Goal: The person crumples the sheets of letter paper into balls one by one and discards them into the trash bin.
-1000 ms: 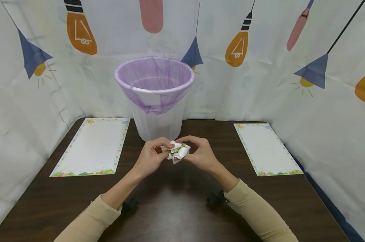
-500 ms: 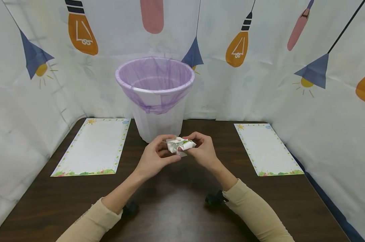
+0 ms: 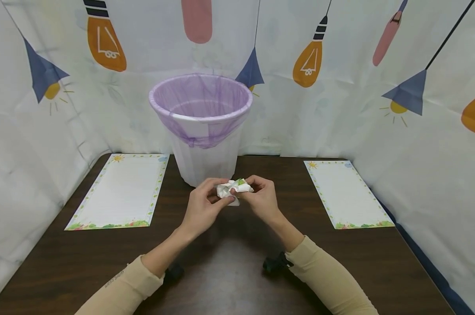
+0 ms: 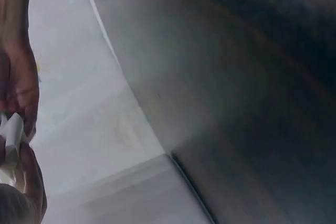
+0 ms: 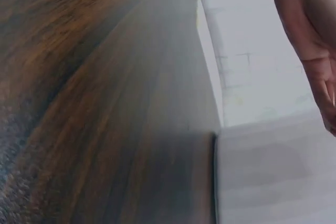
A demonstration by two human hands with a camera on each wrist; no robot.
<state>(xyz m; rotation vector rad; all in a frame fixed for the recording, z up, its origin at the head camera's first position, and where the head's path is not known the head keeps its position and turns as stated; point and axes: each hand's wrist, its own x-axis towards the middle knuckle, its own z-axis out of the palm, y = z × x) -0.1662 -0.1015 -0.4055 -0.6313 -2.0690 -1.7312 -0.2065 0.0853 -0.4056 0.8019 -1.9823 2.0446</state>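
Observation:
A crumpled piece of white paper (image 3: 234,188) with a green print is held between both hands in front of the bin, above the table. My left hand (image 3: 203,205) pinches its left side, thumb below and fingers behind. On the other side my right hand (image 3: 262,199) grips it between thumb and fingertips. Folds of the paper (image 4: 13,129) show between fingers at the edge of the left wrist view. In the right wrist view only part of a hand appears along the right edge, and the paper is out of sight there.
A white bin (image 3: 205,162) with a purple liner (image 3: 209,141) stands behind the hands. White sheets with floral borders lie on the dark table (image 3: 229,271), one left (image 3: 121,192) and one right (image 3: 347,194). Patterned cloth (image 3: 351,113) surrounds the table's back and sides.
The paper has shifted slightly right and turned in the hands. The left fingers spread off it half a second ago and now pinch it again, with the thumb nearer the right hand.

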